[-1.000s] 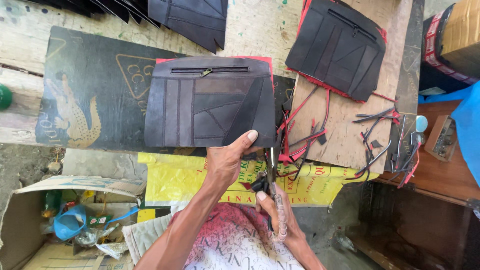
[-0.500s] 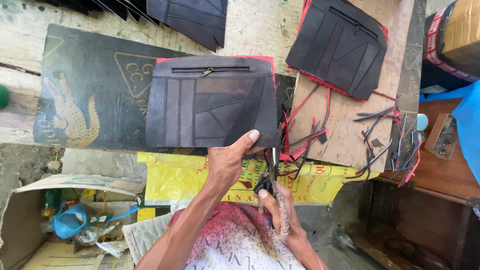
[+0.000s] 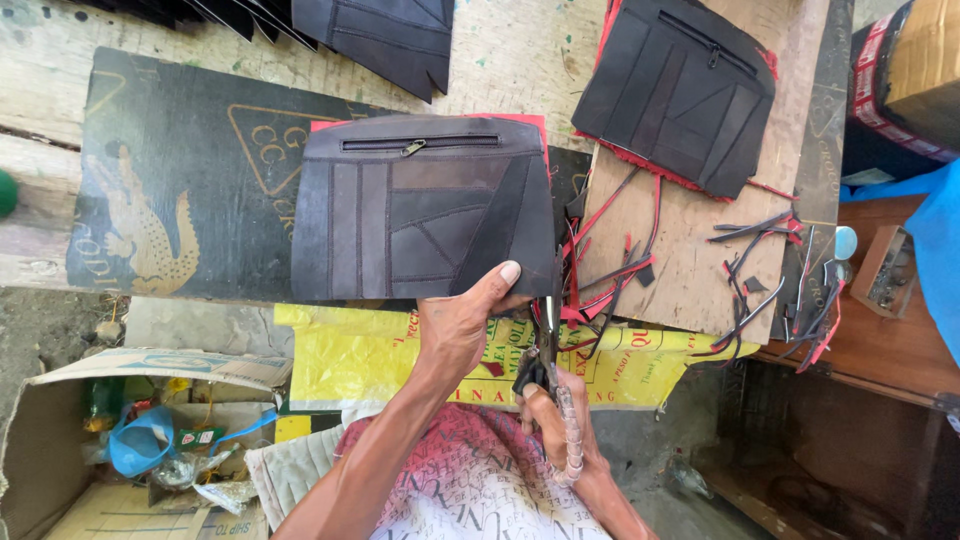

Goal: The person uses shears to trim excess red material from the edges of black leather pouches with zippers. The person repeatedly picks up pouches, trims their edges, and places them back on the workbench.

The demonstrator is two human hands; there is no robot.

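While my left hand (image 3: 455, 325) pins the lower right corner of a dark patchwork panel (image 3: 425, 210) with a zip along its top, thumb pressed flat on the leather and the grip closed around its bottom edge, my right hand (image 3: 560, 430) works a pair of scissors (image 3: 545, 345) just beside that corner. My right grip is closed through the scissor handles, fingers curled tight; the blades point up along the panel's right edge, and I cannot tell how far apart they stand. Beneath the panel lies a black sheet (image 3: 180, 190) printed with a gold crocodile, and a strip of red lining (image 3: 525, 122) peeks out along the panel's top right edge. All of it rests on a worn wooden table (image 3: 510, 60).

To the right, a second stitched panel (image 3: 680, 90) with red backing lies tilted on a wooden board (image 3: 700, 260), well apart from the one I hold. Thin black and red trimmings (image 3: 610, 270) are strewn between the two panels and further right across the board. More dark pieces (image 3: 380, 35) fan out at the top edge of the view. Below the table's near edge hangs a yellow plastic bag (image 3: 350, 350), and at lower left sits an open cardboard box (image 3: 60, 440) holding a blue scrap and other clutter. A patterned cloth (image 3: 470, 480) covers my lap.
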